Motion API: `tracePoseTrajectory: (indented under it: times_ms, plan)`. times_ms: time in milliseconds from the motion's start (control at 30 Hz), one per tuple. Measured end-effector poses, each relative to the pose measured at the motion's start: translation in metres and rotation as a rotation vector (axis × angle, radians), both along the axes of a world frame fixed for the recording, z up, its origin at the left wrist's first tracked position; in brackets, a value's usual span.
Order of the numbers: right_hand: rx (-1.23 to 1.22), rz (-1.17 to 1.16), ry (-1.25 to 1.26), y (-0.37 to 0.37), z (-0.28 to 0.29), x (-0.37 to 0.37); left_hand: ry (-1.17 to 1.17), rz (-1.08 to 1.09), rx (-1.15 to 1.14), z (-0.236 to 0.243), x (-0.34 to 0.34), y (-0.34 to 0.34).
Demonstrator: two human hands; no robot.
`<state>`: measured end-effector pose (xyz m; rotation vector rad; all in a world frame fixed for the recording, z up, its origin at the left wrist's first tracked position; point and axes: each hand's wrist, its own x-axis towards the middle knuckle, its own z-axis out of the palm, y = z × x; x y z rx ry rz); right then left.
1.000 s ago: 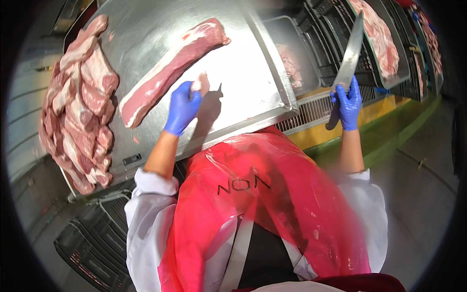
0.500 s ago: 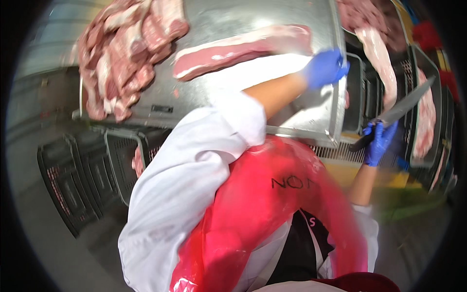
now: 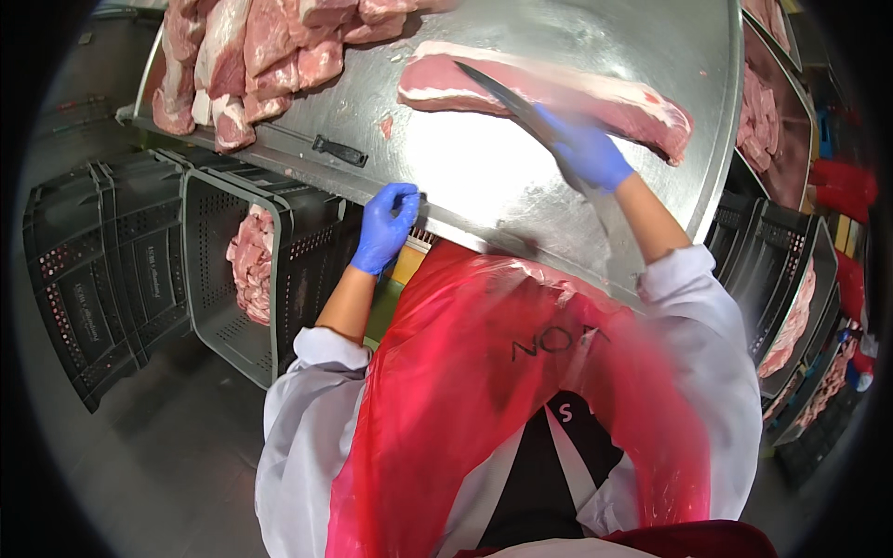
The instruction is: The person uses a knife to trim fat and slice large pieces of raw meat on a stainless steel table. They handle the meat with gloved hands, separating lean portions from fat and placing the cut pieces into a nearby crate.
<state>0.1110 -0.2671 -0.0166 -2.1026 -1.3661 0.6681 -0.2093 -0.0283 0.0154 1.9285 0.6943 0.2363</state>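
My right hand (image 3: 591, 156), in a blue glove, grips a long knife (image 3: 510, 100) over the metal table. The blade points to the far left and lies across a long slab of pink meat (image 3: 549, 86) with a white fat edge; whether it touches the meat I cannot tell. My right hand is blurred and covers part of the slab's near side. By the table's front edge, my left hand (image 3: 383, 231), also gloved in blue, is closed with fingers curled in; nothing shows in it.
A heap of meat pieces (image 3: 270, 56) covers the table's far left. A small black-handled tool (image 3: 339, 151) lies near the front edge of the table (image 3: 446, 181). Left of me stands a dark crate (image 3: 219, 335) holding meat scraps (image 3: 251, 265). More crates with meat (image 3: 758, 121) line the right.
My left hand has moved from the table's right side to its front edge. The knife in my right hand has swung from the right-hand crates to over the slab. My view has shifted.
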Motion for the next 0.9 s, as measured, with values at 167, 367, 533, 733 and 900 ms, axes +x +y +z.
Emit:
tracePoseTrajectory:
  times_ms: [167, 367, 533, 733, 900]
  plan:
    - [-0.066, 0.084, 0.137, -0.008, -0.013, 0.015, -0.005, 0.155, -0.098, -0.022, -0.048, 0.027]
    - [0.179, -0.333, 0.259, 0.124, -0.02, -0.058, -0.056, 0.171, -0.409, -0.035, -0.02, 0.041]
    - [0.256, -0.521, 0.575, 0.108, -0.007, -0.09, -0.121, 0.116, -0.148, -0.05, 0.028, 0.059]
    - [0.47, -0.73, 0.545, 0.05, 0.003, -0.051, -0.196, -0.279, 0.843, -0.014, 0.161, 0.038]
    - [0.446, -0.689, 0.493, 0.071, -0.004, -0.044, -0.098, -0.26, 0.712, -0.053, 0.191, 0.048]
